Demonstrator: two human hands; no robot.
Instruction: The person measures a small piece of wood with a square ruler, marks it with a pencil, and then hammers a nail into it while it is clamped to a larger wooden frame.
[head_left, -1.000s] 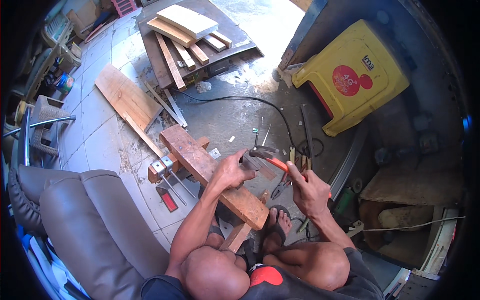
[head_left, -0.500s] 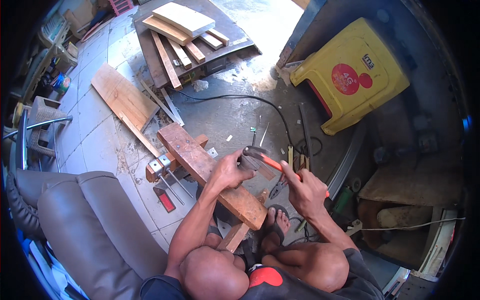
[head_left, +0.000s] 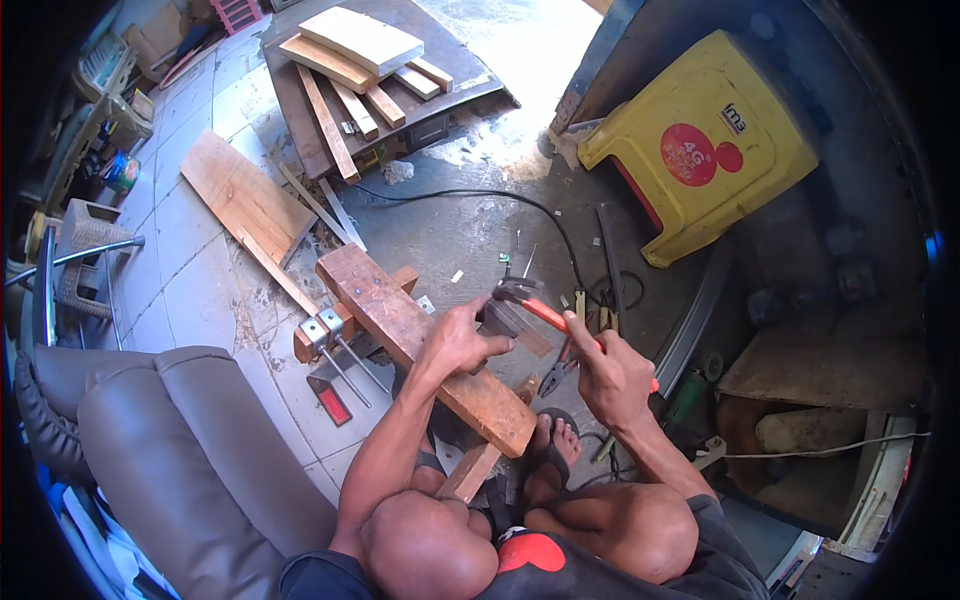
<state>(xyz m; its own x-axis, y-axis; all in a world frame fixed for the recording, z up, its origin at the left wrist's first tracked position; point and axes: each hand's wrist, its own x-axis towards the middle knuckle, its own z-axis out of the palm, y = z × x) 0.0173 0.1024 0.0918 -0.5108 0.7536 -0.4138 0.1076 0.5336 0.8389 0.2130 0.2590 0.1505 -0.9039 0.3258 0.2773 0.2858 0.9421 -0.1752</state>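
Note:
My right hand [head_left: 612, 382] is closed round the orange handle of a hammer [head_left: 544, 314]. Its dark, slightly blurred head is at the top of a dark flat piece [head_left: 503, 322], whose exact kind I cannot make out. My left hand [head_left: 456, 345] grips that piece, the fingers curled behind it and the thumb toward the right. Under the left wrist runs a thick, worn wooden beam [head_left: 375, 305] of a low bench, slanting between my knees. Pliers [head_left: 556, 374] lie on the floor just beyond my foot, below the hammer.
Metal clamp rods [head_left: 345, 365] stick out from the bench's left side. Boards [head_left: 240, 195] lie on the tiles, and more wood [head_left: 360, 45] is stacked on a low table. A yellow stool [head_left: 700, 150] stands right, a brown padded seat [head_left: 190, 460] left. A black cable [head_left: 480, 192] crosses the floor.
The hammer head has shifted slightly right and down, against the dark piece. My left hand has stayed almost in place, and the view has shifted a little.

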